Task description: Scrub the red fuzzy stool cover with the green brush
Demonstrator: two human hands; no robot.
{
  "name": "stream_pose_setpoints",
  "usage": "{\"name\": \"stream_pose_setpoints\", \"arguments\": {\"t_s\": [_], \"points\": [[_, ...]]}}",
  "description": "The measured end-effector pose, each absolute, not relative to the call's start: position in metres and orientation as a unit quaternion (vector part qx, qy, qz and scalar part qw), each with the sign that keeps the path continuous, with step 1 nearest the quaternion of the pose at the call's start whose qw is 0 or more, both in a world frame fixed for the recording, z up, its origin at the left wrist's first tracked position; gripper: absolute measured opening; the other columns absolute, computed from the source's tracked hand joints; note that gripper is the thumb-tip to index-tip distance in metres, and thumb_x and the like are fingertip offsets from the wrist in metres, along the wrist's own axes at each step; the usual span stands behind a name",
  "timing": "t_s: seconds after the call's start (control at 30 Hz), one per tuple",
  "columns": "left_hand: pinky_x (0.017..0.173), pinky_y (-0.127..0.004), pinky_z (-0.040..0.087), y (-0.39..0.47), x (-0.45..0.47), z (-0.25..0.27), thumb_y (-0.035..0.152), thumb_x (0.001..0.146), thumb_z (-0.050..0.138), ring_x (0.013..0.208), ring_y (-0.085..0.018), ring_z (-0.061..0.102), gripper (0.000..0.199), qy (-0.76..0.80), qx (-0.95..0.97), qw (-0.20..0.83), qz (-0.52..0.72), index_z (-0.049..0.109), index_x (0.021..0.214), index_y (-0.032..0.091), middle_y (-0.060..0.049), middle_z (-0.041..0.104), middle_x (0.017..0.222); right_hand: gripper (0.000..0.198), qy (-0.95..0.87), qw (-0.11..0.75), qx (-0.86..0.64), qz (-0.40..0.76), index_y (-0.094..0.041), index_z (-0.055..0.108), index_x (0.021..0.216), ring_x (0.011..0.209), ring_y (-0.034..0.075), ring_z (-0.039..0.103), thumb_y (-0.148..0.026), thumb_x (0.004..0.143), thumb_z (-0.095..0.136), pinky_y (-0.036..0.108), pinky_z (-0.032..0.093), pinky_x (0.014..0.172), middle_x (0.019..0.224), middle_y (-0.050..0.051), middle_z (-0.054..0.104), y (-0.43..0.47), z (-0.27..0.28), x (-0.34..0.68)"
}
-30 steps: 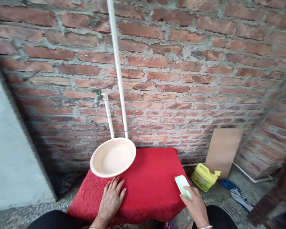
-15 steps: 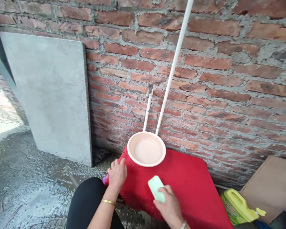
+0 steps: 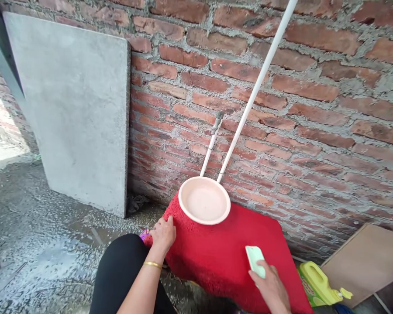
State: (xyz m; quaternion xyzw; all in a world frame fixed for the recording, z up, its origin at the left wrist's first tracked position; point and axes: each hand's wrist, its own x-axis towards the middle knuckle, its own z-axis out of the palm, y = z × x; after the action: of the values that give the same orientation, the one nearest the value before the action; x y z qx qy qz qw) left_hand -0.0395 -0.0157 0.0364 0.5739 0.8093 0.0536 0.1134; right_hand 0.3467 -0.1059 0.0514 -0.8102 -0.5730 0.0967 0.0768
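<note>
Green block point(image 3: 254, 256) is pinched in your right hand point(image 3: 272, 283), between four and five o'clock from the basin point(image 3: 204, 203); your left hand point(image 3: 164, 234) at eight touches red cloth point(image 3: 227, 244), grip unclear.

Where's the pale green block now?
In the head view, the pale green block is in the right hand, over the right part of the red cloth.

A slim, shiny gold bangle point(image 3: 153, 264) circled the left wrist point(image 3: 158, 255), and the forearm point(image 3: 140, 288) above it was bare. Plain, close-fitting black trousers point(image 3: 118, 270) covered the knee and thigh.
</note>
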Motion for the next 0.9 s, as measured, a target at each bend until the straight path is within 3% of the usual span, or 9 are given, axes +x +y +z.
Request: {"name": "stream_pose_setpoints", "arguments": {"t_s": [0.1, 0.2, 0.37, 0.47, 0.63, 0.73, 0.83, 0.9], "points": [[0.081, -0.047, 0.045, -0.016, -0.038, 0.035, 0.027, 0.094, 0.042, 0.103, -0.032, 0.058, 0.035, 0.81, 0.574, 0.107, 0.056, 0.057, 0.125, 0.021, -0.017, 0.055, 0.116, 0.037, -0.568, 0.115, -0.81, 0.087, -0.025, 0.066, 0.109, 0.088, 0.028, 0.067, -0.044, 0.081, 0.051, 0.038, 0.052, 0.076, 0.093, 0.009, 0.062, -0.107, 0.055, 0.361], [0.08, -0.046, 0.046, -0.017, -0.038, 0.035, 0.029, 0.095, 0.041, 0.102, -0.031, 0.059, 0.034, 0.808, 0.578, 0.097, 0.059, 0.057, 0.124, 0.021, -0.016, 0.056, 0.115, 0.034, -0.633, 0.163, -0.744, 0.137, -0.027, 0.066, 0.107, 0.09, 0.023, 0.066, -0.041, 0.079, 0.055, 0.032, 0.051, 0.08, 0.099, 0.005, 0.062, -0.098, 0.06, 0.307], [0.081, -0.048, 0.045, -0.018, -0.039, 0.035, 0.028, 0.093, 0.042, 0.101, -0.031, 0.059, 0.036, 0.808, 0.58, 0.083, 0.06, 0.057, 0.126, 0.022, -0.016, 0.057, 0.114, 0.033, -0.751, 0.115, -0.634, 0.144, -0.027, 0.068, 0.106, 0.096, 0.021, 0.062, -0.026, 0.074, 0.064, 0.03, 0.046, 0.088, 0.101, 0.003, 0.06, -0.076, 0.069, 0.189], [0.08, -0.048, 0.045, -0.018, -0.038, 0.034, 0.027, 0.093, 0.043, 0.099, -0.031, 0.059, 0.037, 0.808, 0.581, 0.073, 0.061, 0.058, 0.126, 0.021, -0.016, 0.058, 0.113, 0.035, -0.758, 0.106, -0.629, 0.133, -0.028, 0.067, 0.109, 0.098, 0.022, 0.062, -0.025, 0.074, 0.066, 0.03, 0.045, 0.089, 0.102, 0.003, 0.059, -0.067, 0.064, 0.175], [0.081, -0.048, 0.044, -0.021, -0.033, 0.037, 0.022, 0.092, 0.043, 0.1, -0.033, 0.057, 0.033, 0.8, 0.594, 0.042, 0.079, 0.064, 0.117, 0.018, -0.017, 0.06, 0.107, 0.037, -0.645, 0.129, -0.744, 0.115, -0.028, 0.065, 0.115, 0.093, 0.02, 0.066, -0.035, 0.079, 0.06, 0.029, 0.048, 0.081, 0.102, 0.003, 0.06, -0.075, 0.052, 0.272], [0.082, -0.048, 0.045, -0.026, -0.021, 0.041, 0.017, 0.092, 0.041, 0.104, -0.034, 0.056, 0.031, 0.773, 0.625, -0.012, 0.109, 0.068, 0.106, 0.017, -0.016, 0.061, 0.105, 0.041, -0.541, 0.142, -0.825, 0.086, -0.023, 0.066, 0.113, 0.086, 0.027, 0.069, -0.045, 0.082, 0.05, 0.038, 0.051, 0.075, 0.094, 0.008, 0.063, -0.094, 0.058, 0.36], [0.086, -0.046, 0.045, -0.032, 0.003, 0.04, 0.014, 0.093, 0.038, 0.104, -0.031, 0.058, 0.034, 0.703, 0.696, -0.021, 0.143, 0.07, 0.102, 0.019, -0.014, 0.064, 0.105, 0.045, -0.49, 0.15, -0.857, 0.051, -0.02, 0.068, 0.109, 0.083, 0.035, 0.069, -0.049, 0.08, 0.048, 0.047, 0.051, 0.078, 0.084, 0.012, 0.064, -0.114, 0.063, 0.414], [0.091, -0.043, 0.045, -0.035, 0.022, 0.032, 0.013, 0.095, 0.037, 0.104, -0.027, 0.059, 0.036, 0.633, 0.755, -0.009, 0.169, 0.07, 0.105, 0.022, -0.011, 0.065, 0.107, 0.046, -0.482, 0.165, -0.86, 0.044, -0.022, 0.067, 0.11, 0.089, 0.034, 0.068, -0.051, 0.08, 0.049, 0.045, 0.051, 0.082, 0.09, 0.012, 0.064, -0.123, 0.06, 0.411]]}}
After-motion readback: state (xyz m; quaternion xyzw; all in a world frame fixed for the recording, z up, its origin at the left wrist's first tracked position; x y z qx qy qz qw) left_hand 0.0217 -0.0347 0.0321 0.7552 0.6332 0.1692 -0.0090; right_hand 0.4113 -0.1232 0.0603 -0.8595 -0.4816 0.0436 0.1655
